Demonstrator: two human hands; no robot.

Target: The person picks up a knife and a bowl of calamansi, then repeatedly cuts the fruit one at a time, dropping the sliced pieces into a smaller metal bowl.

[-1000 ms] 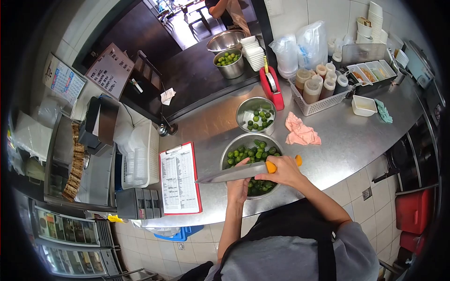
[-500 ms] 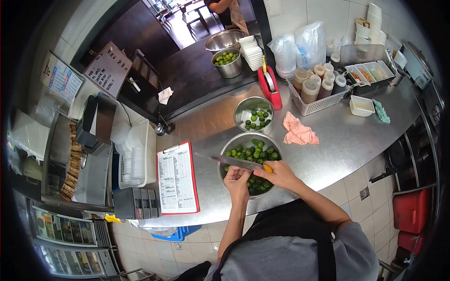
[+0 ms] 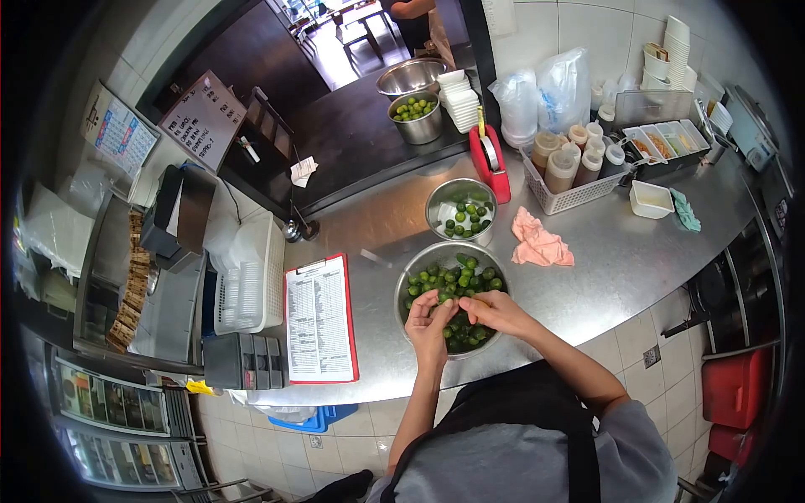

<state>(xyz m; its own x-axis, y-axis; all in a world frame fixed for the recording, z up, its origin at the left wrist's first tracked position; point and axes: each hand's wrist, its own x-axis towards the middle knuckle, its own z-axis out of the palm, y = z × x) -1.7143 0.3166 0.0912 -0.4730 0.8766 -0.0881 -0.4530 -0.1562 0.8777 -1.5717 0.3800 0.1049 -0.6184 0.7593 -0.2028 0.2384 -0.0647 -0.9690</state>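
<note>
Over the large steel bowl [image 3: 401, 289] of limes [image 3: 457, 277], at the near edge of the metal counter [image 3: 620, 251], the person's left hand [image 3: 429, 323] and right hand [image 3: 495, 310] meet, fingers curled and touching each other; whether either grips a lime cannot be told; a smaller bowl [image 3: 436, 201] with a few limes stands just behind; a red clipboard [image 3: 320, 318] lies to the left, a pink cloth [image 3: 539, 243] to the right

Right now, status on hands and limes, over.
Left hand and right hand meet over large bowl; grips unclear. Limes piled beneath. Nothing blocking them.
</note>
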